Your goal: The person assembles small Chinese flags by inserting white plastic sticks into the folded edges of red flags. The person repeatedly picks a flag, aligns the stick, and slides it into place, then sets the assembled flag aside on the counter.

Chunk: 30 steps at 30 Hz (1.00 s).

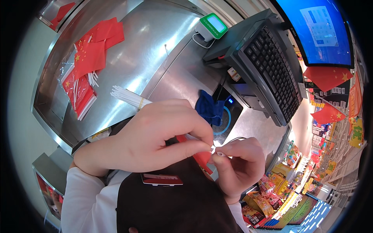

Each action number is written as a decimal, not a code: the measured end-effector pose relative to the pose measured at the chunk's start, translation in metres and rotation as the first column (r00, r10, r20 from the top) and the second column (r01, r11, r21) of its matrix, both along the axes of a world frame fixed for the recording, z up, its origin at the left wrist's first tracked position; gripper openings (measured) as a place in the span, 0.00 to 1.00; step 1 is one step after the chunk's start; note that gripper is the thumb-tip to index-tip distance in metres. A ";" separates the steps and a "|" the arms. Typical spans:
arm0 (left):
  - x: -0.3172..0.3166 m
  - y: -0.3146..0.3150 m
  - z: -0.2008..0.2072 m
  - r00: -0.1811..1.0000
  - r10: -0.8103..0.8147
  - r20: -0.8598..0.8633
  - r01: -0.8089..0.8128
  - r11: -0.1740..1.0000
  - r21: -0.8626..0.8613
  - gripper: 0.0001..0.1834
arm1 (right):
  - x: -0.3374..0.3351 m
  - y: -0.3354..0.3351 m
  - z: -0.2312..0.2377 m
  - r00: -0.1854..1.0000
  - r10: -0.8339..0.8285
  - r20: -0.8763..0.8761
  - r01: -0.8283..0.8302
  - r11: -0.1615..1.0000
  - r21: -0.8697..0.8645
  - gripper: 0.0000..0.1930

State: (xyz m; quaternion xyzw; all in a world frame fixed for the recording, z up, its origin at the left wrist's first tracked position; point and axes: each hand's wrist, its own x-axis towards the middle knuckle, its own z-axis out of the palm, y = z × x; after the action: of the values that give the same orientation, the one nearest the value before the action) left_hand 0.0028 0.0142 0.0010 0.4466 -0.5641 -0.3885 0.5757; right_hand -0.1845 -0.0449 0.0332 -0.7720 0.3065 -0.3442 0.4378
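In front of my dark apron, my left hand (pixel 155 136) is closed, thumb and forefinger pinched together. Its fingertips almost meet those of my right hand (pixel 241 163), which is also closed in a pinch. A small white tip, apparently the end of a thin stick, shows between the fingers. Red cloth of a small flag (pixel 202 160) hangs just below the pinch, partly hidden by my left hand. Beyond my left hand, a banded bundle of white sticks (pixel 130 97) lies on the metal counter (pixel 136 46). Small red flags (pixel 89 58) with yellow stars are piled farther left, some in clear plastic.
A black keyboard (pixel 272 70) stands at the right below a blue-lit monitor (pixel 318 31). A green and white display box (pixel 211 27) sits at the back. Dark blue cloth (pixel 210 108) lies beyond my hands. Colourful packaged goods (pixel 268 190) fill shelves at the right.
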 end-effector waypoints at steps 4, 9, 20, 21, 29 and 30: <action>0.000 0.000 0.001 0.998 0.012 0.055 -0.009 0.999 -0.046 0.05 | 0.001 -0.008 0.005 0.994 0.087 -0.071 -0.092 0.993 -0.077 0.11; 0.001 0.000 0.002 0.995 0.034 0.098 -0.026 0.996 -0.082 0.06 | 0.001 -0.008 0.006 0.991 0.101 -0.083 -0.108 0.991 -0.085 0.11; 0.002 -0.002 0.003 0.988 0.055 0.145 -0.029 0.984 -0.175 0.07 | -0.001 -0.009 0.005 0.993 0.106 -0.062 -0.109 0.992 -0.063 0.11; 0.002 -0.002 0.002 0.988 0.057 0.145 -0.031 0.984 -0.175 0.07 | 0.000 -0.009 0.005 0.992 0.110 -0.066 -0.114 0.991 -0.064 0.11; 0.002 -0.001 0.003 0.987 0.060 0.147 -0.036 0.986 -0.161 0.07 | 0.001 -0.010 0.006 0.989 0.123 -0.078 -0.129 0.989 -0.077 0.11; 0.002 -0.001 0.003 0.987 0.060 0.149 -0.035 0.986 -0.163 0.07 | 0.001 -0.010 0.006 0.989 0.123 -0.079 -0.129 0.988 -0.079 0.11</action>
State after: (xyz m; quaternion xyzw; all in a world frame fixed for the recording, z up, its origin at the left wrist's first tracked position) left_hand 0.0048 0.0129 0.0037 0.4411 -0.6252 -0.2926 0.5736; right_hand -0.1837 -0.0553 0.0388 -0.8197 0.2582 -0.2996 0.4143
